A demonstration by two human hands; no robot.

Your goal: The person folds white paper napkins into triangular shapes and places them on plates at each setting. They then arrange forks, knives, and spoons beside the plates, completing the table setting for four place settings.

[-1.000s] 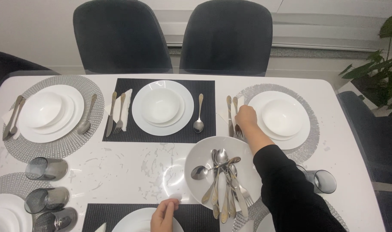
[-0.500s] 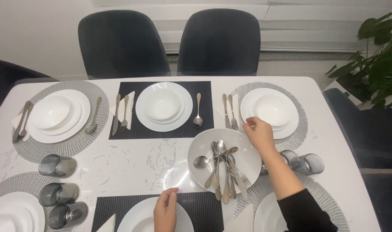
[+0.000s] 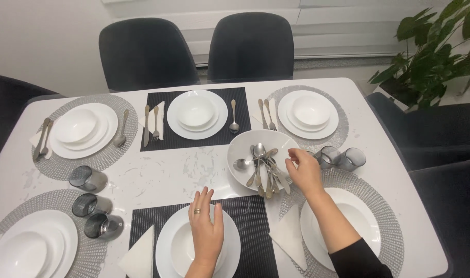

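Note:
My right hand [image 3: 303,170] hovers at the right rim of a white serving plate [image 3: 240,150], fingers curled over the heap of silver cutlery [image 3: 264,167] lying in it; I cannot tell if it grips a piece. My left hand [image 3: 206,231] rests flat, fingers apart, on the white bowl and plate [image 3: 229,252] of the near place setting on a black placemat [image 3: 255,226]. A folded white napkin [image 3: 290,236] lies to the right of that mat.
The white table [image 3: 157,175] holds several place settings with plates, bowls, forks and spoons on silver and black mats. Grey glasses stand at the left [image 3: 88,179] and right [image 3: 340,157]. Dark chairs [image 3: 147,51] line the far side. A green plant [image 3: 436,51] is at the right.
My right hand pulled back from the far right setting's fork to the cutlery plate. My left hand moved onto the near bowl. The view tilted down, showing more of the near table.

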